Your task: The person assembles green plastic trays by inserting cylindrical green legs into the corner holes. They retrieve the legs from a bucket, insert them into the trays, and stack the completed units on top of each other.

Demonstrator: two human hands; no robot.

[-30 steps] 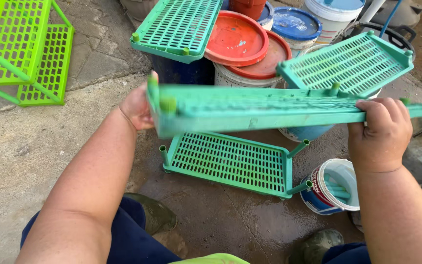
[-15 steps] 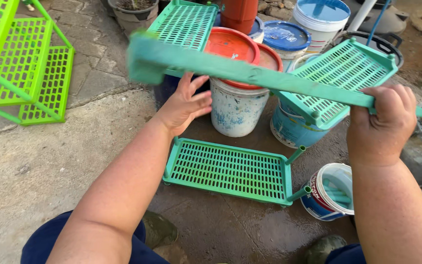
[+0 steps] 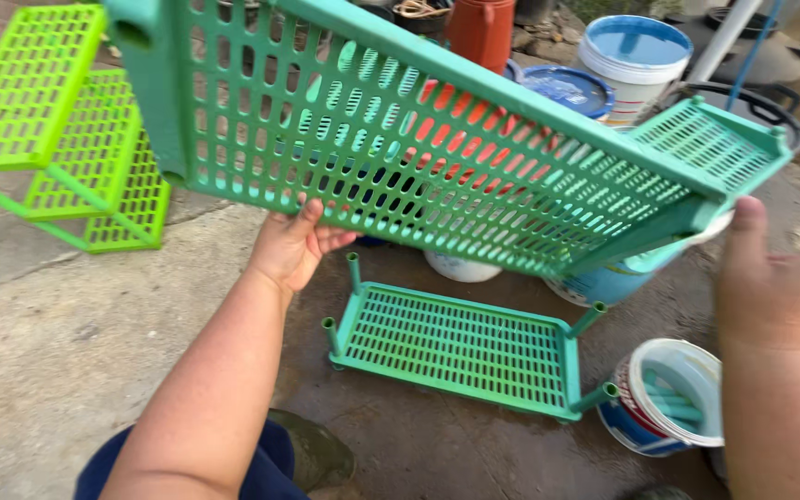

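Note:
A large teal slotted shelf panel [image 3: 418, 157] is tilted up in front of me, its face toward the camera. My left hand [image 3: 293, 245] grips its lower edge, thumb in front and fingers behind. My right hand [image 3: 775, 278] is at the panel's right end, fingers spread apart, thumb beside the corner post and not closed around it. Below the panel, a second teal shelf [image 3: 456, 347] with short upright posts at its corners lies flat on the ground.
A lime green rack [image 3: 57, 130] stands at the left. A third teal panel [image 3: 719, 139] rests on buckets at the back right, near a white bucket with a blue lid [image 3: 636, 51]. A small bucket with teal tubes [image 3: 673, 393] sits by my right arm.
The panel has swung from edge-on and nearly level to steeply tilted with its face toward me. My left hand moved to its lower edge. My right hand has loosened its grip and spread its fingers.

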